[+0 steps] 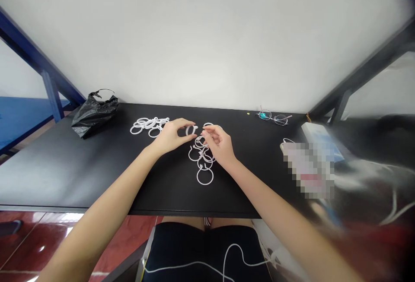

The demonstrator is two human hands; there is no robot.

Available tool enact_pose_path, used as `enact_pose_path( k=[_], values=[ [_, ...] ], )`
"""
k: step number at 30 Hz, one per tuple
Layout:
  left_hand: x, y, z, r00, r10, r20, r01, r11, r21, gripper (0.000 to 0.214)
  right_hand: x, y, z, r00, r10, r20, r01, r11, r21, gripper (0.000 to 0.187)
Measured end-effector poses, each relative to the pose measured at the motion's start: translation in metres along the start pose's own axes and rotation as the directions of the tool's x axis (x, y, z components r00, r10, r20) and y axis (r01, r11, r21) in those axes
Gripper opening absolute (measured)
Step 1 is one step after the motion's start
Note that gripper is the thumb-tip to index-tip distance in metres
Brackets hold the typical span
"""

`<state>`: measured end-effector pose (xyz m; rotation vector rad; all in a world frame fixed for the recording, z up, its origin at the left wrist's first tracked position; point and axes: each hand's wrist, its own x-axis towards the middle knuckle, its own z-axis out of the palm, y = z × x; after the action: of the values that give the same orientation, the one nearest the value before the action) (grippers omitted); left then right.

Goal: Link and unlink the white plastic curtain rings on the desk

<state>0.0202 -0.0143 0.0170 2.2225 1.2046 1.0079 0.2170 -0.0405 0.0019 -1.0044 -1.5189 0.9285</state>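
Nearest, one white cable (227,256) loops over the person's dark lap, below the front edge of the black table (65,174). On the table, one loose ring (205,176) lies closest to that edge, touching the near heap (198,154) of white rings just behind it. These overlap too much for an exact count, though there look to be about six. Above this heap the two hands meet. The left hand (170,137) pinches a white ring (191,130) between thumb and fingertips, just over the table. The right hand (222,146) has its fingers curled, with the tips drawn together just beside that ring. Whether they grip anything cannot be told, and the hand covers part of the heap. Farther back to the left lies a second heap (149,125) of roughly eight rings, near one crumpled black bag (94,114) at the left rear corner. At the right rear rests one pair of glasses (274,118), and near the right edge lies a flat blue packet (319,137). A plain white wall (207,36) closes the back.
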Motion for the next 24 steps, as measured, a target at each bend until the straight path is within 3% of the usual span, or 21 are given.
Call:
enact_pose_path(
  k=[2, 4, 8, 12, 19, 21, 24],
  values=[
    [0.000, -0.006, -0.009, 1.000, 0.017, -0.026, -0.009, 0.958, 0.287, 0.035, 0.000, 0.000, 0.000, 1.000, 0.004, -0.014, -0.004, 1.000, -0.005, 0.024],
    [0.000, -0.012, -0.017, 0.998, -0.059, -0.012, 0.057, 0.872, 0.486, 0.033, 0.000, 0.000, 0.000, 1.000, -0.019, -0.021, 0.018, 0.999, -0.034, 0.020],
    [-0.002, -0.017, -0.025, 0.969, -0.247, -0.019, 0.196, 0.717, 0.669, 0.032, -0.001, 0.000, 0.000, 0.992, -0.118, -0.041, 0.113, 0.988, -0.110, 0.013],
    [-0.003, -0.017, -0.026, 0.949, -0.314, -0.032, 0.246, 0.671, 0.699, 0.032, -0.002, 0.001, 0.000, 0.982, -0.185, -0.037, 0.177, 0.972, -0.156, 0.013],
    [-0.002, -0.017, -0.026, 0.954, -0.296, -0.035, 0.237, 0.682, 0.692, 0.029, -0.002, 0.001, 0.000, 0.973, -0.230, -0.010, 0.224, 0.953, -0.202, 0.013],
    [-0.001, -0.017, -0.024, 0.970, -0.238, -0.060, 0.218, 0.725, 0.654, 0.027, -0.001, 0.002, 0.000, 0.971, -0.241, -0.013, 0.232, 0.950, -0.211, 0.013],
    [0.000, -0.013, -0.016, 0.992, -0.102, -0.072, 0.124, 0.880, 0.459, 0.026, -0.001, 0.003, 0.000, 0.970, -0.243, -0.019, 0.233, 0.949, -0.213, 0.013]
  ],
)
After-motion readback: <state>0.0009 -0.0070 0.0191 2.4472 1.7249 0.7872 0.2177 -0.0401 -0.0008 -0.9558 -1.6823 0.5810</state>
